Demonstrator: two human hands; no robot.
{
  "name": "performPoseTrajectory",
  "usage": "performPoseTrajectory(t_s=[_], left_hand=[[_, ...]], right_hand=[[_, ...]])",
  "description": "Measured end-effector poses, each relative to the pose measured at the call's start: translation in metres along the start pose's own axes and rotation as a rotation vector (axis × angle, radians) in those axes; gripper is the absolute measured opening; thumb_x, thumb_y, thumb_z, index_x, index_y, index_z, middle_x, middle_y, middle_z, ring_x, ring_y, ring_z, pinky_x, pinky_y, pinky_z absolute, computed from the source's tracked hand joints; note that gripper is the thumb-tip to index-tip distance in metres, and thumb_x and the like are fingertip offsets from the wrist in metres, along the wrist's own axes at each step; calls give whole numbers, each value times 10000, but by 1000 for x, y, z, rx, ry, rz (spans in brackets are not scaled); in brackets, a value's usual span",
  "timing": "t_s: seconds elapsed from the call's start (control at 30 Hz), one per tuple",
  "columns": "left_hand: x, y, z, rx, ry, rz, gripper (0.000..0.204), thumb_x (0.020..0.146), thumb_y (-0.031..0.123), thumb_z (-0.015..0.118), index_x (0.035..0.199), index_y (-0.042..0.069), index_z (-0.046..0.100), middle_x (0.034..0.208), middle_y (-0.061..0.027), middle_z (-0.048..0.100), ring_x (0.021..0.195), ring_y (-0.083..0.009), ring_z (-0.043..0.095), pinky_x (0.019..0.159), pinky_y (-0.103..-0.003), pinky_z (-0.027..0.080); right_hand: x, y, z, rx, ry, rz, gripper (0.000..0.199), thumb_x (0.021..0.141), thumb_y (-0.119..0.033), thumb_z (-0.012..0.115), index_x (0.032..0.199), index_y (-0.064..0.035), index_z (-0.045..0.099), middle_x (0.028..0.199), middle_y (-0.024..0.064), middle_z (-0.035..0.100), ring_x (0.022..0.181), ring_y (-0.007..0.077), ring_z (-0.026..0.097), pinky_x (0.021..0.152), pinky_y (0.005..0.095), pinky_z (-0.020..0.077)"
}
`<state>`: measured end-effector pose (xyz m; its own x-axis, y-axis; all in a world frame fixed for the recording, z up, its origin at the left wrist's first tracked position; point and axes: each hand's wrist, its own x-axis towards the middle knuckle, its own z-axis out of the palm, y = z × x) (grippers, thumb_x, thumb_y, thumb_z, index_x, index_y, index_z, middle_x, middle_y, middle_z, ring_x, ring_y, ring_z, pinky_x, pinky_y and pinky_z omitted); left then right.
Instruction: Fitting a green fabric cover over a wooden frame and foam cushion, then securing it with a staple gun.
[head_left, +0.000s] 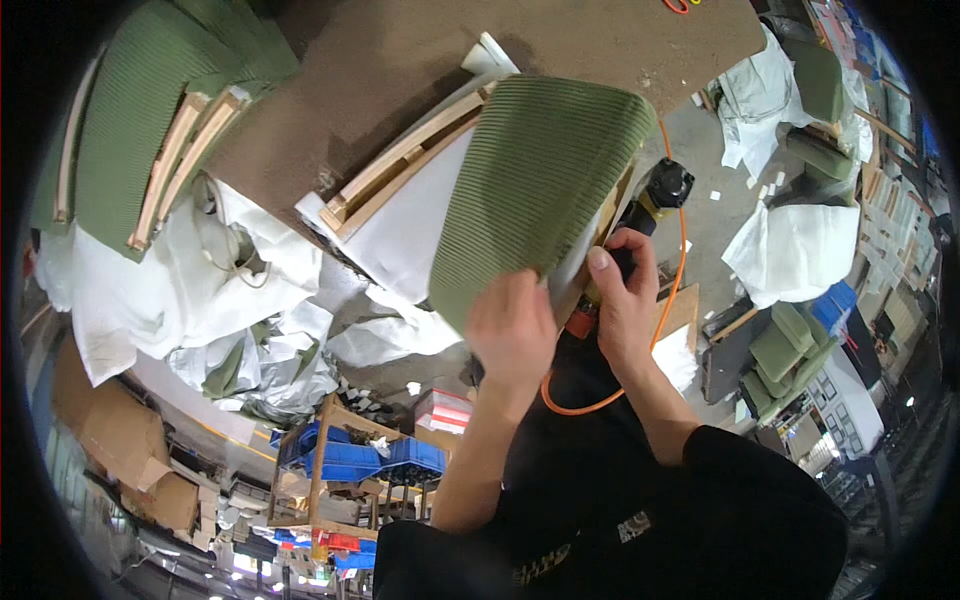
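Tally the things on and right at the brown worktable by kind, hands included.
Green ribbed upholstered panels on wooden frames: 2, one under the hands, one at the far left
Stapler-like power tool with orange hose: 1
Heaps of white fabric by the table's left: 1
Hands: 2, left hand, right hand
Total: 6

Left hand (512, 328) fingers curled, right hand (622, 300) fisted, thumb up

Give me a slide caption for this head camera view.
Left hand pulls green ribbed fabric over a wooden frame; right hand grips a black tool.
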<state>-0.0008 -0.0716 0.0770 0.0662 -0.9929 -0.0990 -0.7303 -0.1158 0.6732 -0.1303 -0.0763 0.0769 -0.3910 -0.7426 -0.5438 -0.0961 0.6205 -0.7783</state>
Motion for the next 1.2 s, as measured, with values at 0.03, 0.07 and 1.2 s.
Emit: performPoseTrajectory(t_s=[0.03, 0.07, 1.2], left_hand=[[-12, 2, 12, -65, -25, -29, 148, 783, 83, 664, 910, 50, 594, 771, -91, 560, 688, -301, 594, 600, -411, 479], [-20, 5, 23, -150, -45, -60, 144, 785, 82, 663, 896, 44, 579, 769, -105, 555, 695, -316, 590, 610, -425, 473], [28, -135, 103, -1103, -163, -1078, 744, 1058, 508, 173, 1240, -96, 569, 1164, -282, 637, 1031, -390, 634, 959, -420, 446]], right_hand=[[0, 7, -2, -163, -7, -42, 350, 826, -251, 765, 1021, -48, 558, 1001, 84, 483, 920, 193, 493, 809, 312, 427], [2, 6, -4, -189, -7, -42, 350, 826, -251, 765, 1021, -48, 558, 1001, 84, 483, 920, 193, 493, 809, 312, 427], [-22, -99, 43, -1091, -521, -429, 175, 815, -122, 696, 835, 50, 668, 1110, 277, 458, 1049, 397, 445, 909, 483, 370]])
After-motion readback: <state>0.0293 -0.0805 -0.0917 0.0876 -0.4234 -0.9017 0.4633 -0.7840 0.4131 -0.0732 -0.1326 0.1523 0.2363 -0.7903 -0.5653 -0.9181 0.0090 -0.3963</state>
